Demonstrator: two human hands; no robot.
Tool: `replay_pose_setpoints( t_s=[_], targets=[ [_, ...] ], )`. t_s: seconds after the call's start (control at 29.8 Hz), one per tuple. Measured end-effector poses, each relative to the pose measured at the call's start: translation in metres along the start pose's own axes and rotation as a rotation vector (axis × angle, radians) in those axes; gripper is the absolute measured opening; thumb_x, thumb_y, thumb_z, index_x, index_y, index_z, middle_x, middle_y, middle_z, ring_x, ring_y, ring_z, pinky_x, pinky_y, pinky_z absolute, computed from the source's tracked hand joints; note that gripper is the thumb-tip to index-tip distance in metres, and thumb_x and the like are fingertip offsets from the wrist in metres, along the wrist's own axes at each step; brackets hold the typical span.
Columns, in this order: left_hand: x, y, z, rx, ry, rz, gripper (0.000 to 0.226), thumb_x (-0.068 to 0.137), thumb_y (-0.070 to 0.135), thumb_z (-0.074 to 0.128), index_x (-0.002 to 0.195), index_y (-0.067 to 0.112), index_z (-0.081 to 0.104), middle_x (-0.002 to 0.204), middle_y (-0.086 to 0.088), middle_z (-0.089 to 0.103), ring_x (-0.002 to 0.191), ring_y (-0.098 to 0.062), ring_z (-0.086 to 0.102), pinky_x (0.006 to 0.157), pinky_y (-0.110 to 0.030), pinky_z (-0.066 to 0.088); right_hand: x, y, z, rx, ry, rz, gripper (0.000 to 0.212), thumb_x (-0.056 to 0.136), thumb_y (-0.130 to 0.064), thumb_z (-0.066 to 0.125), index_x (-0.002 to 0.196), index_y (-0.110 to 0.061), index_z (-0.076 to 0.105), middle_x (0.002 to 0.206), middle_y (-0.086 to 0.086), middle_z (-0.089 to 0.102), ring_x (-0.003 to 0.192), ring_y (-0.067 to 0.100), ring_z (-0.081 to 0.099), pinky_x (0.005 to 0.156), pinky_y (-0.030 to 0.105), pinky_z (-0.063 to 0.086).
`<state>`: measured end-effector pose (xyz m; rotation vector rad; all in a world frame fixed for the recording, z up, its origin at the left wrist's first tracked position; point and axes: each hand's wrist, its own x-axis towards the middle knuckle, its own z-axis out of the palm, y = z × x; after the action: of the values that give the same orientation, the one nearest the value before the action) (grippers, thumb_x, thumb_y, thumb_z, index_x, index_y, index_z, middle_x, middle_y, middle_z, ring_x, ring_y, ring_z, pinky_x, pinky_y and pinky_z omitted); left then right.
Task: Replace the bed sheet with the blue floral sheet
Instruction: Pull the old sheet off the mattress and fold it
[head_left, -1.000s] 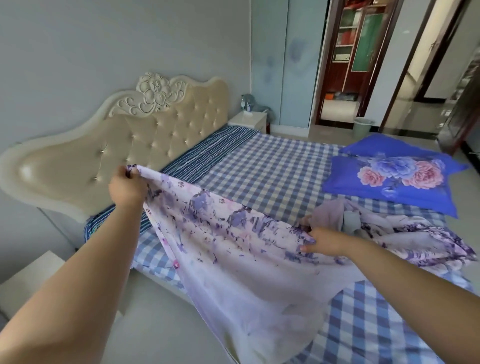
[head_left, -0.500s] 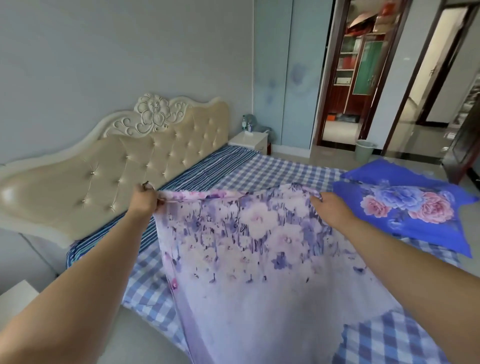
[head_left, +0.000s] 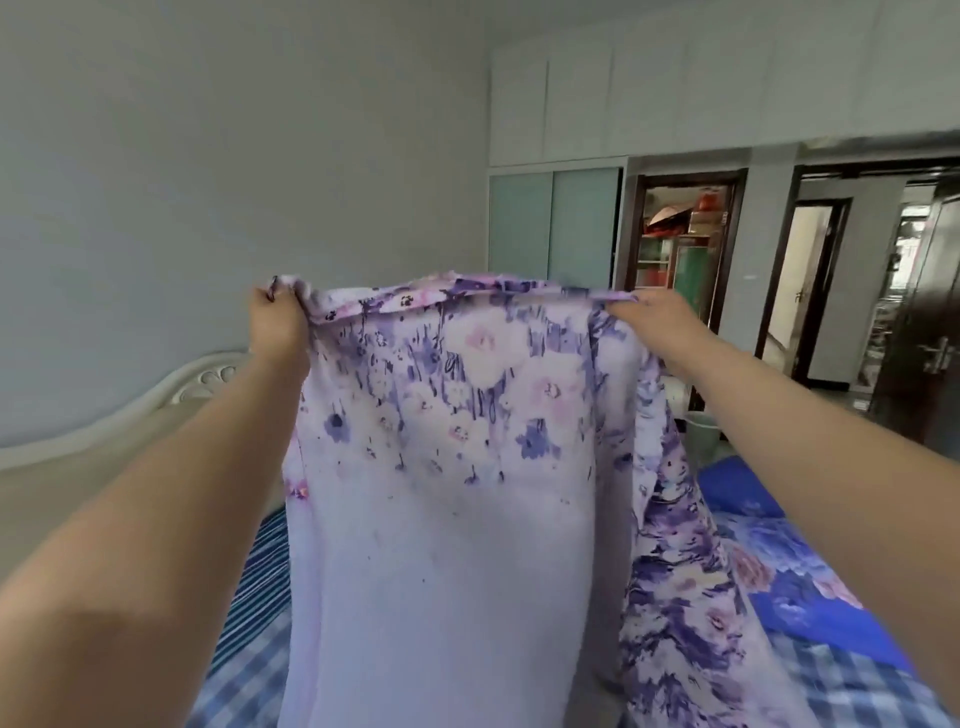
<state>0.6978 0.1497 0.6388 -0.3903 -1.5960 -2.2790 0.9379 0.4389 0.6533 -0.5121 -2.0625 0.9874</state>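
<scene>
A pale lilac floral sheet (head_left: 447, 519) with purple and pink flowers hangs in front of me, stretched between both hands at chest height. My left hand (head_left: 275, 322) grips its upper left corner. My right hand (head_left: 660, 322) grips the upper edge at the right, with more of the cloth bunched and trailing down beneath it. The sheet hides most of the bed. Below it the blue-and-white checked sheet (head_left: 244, 686) covers the mattress, with a dark striped strip (head_left: 260, 587) toward the headboard.
A cream padded headboard (head_left: 156, 410) stands at the left against the grey wall. A blue pillow with pink roses (head_left: 789, 577) lies on the bed at the right. Beyond are a pale bin (head_left: 701, 431), sliding wardrobe doors (head_left: 550, 223) and open dark-framed doorways (head_left: 810, 280).
Both hands have risen from just above the bed to chest height, lifting the floral sheet so it hangs upright. My view has tilted up toward the wall and wardrobe.
</scene>
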Motion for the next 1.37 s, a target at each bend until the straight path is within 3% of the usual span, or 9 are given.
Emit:
replay_pose_setpoints(
  t_s=[0.13, 0.3, 0.47, 0.64, 0.74, 0.9, 1.01, 1.14, 1.37],
  targets=[
    [0.033, -0.017, -0.017, -0.231, 0.026, -0.109, 0.02, 0.104, 0.018, 0.029, 0.087, 0.019, 0.038, 0.083, 0.002, 0.054, 0.07, -0.011, 0.06, 0.073, -0.025, 0.054, -0.025, 0.048, 0.011, 0.002, -0.15, 0.126, 0.026, 0.086, -0.024, 0.068, 0.073, -0.009, 0.052, 0.07, 0.008, 0.036, 0.053, 0.012, 0.034, 0.052, 0.026, 0.02],
    [0.094, 0.005, -0.015, -0.361, -0.117, 0.012, 0.014, 0.1, 0.008, 0.039, 0.09, 0.011, 0.048, 0.065, -0.002, 0.056, 0.055, -0.015, 0.056, 0.049, -0.024, 0.042, -0.04, 0.04, 0.056, 0.207, -0.217, 0.127, 0.035, 0.082, -0.026, 0.071, 0.085, 0.007, 0.061, 0.084, 0.009, 0.055, 0.08, 0.014, 0.054, 0.077, 0.026, 0.036],
    [0.133, -0.023, -0.031, 0.041, -0.257, 0.118, 0.026, 0.095, 0.017, 0.042, 0.074, 0.012, 0.057, 0.064, -0.001, 0.059, 0.062, -0.022, 0.061, 0.056, -0.027, 0.045, -0.065, 0.059, 0.098, -0.064, -0.426, 0.313, 0.072, 0.059, -0.069, 0.074, 0.085, -0.002, 0.064, 0.094, 0.014, 0.067, 0.084, 0.014, 0.059, 0.074, 0.022, 0.039],
    [0.143, -0.087, -0.096, 0.573, -0.088, -0.001, 0.033, 0.093, 0.024, 0.048, 0.107, -0.004, 0.061, 0.104, -0.026, 0.064, 0.101, -0.039, 0.062, 0.08, -0.039, 0.047, -0.104, 0.087, 0.133, 0.079, -0.527, 0.6, 0.08, 0.079, -0.047, 0.07, 0.141, -0.007, 0.039, 0.146, 0.0, 0.038, 0.14, 0.022, 0.029, 0.109, 0.038, 0.028],
    [0.143, -0.109, -0.115, 0.623, -0.078, -0.031, 0.032, 0.096, 0.023, 0.046, 0.119, 0.003, 0.056, 0.117, -0.022, 0.061, 0.111, -0.036, 0.057, 0.092, -0.035, 0.043, -0.114, 0.09, 0.142, 0.079, -0.631, 0.693, 0.115, 0.045, -0.059, 0.086, 0.137, -0.006, 0.042, 0.151, 0.001, 0.03, 0.142, 0.022, 0.024, 0.114, 0.043, 0.022],
    [0.158, -0.13, -0.131, 0.662, -0.125, -0.133, 0.031, 0.092, 0.021, 0.047, 0.114, 0.004, 0.059, 0.115, -0.023, 0.062, 0.11, -0.039, 0.057, 0.093, -0.038, 0.044, -0.128, 0.08, 0.163, 0.043, -0.648, 0.77, 0.06, 0.086, -0.041, 0.062, 0.134, -0.009, 0.047, 0.155, 0.004, 0.025, 0.144, 0.022, 0.019, 0.108, 0.038, 0.025],
    [0.164, -0.144, -0.14, 0.848, -0.195, -0.175, 0.034, 0.094, 0.015, 0.047, 0.12, -0.004, 0.057, 0.125, -0.027, 0.054, 0.116, -0.041, 0.052, 0.096, -0.04, 0.042, -0.137, 0.09, 0.181, -0.004, -0.526, 0.71, 0.097, 0.044, -0.067, 0.083, 0.118, -0.009, 0.062, 0.147, 0.004, 0.04, 0.139, 0.022, 0.032, 0.107, 0.037, 0.032],
    [0.165, -0.173, -0.148, 0.9, -0.358, -0.306, 0.042, 0.094, 0.017, 0.046, 0.131, -0.003, 0.051, 0.133, -0.022, 0.053, 0.12, -0.036, 0.053, 0.092, -0.039, 0.047, -0.143, 0.098, 0.211, -0.097, -0.253, 0.67, 0.028, 0.085, -0.029, 0.07, 0.081, -0.002, 0.063, 0.099, 0.014, 0.056, 0.096, 0.026, 0.055, 0.074, 0.027, 0.037],
    [0.034, -0.176, -0.089, 0.742, -0.827, 0.175, 0.027, 0.095, 0.019, 0.049, 0.119, 0.006, 0.051, 0.108, -0.016, 0.058, 0.096, -0.034, 0.059, 0.089, -0.045, 0.048, -0.126, 0.036, 0.292, -0.12, -0.336, 0.414, 0.031, 0.092, -0.028, 0.061, 0.065, -0.014, 0.056, 0.058, 0.0, 0.042, 0.052, 0.009, 0.037, 0.041, 0.015, 0.027]
  ],
)
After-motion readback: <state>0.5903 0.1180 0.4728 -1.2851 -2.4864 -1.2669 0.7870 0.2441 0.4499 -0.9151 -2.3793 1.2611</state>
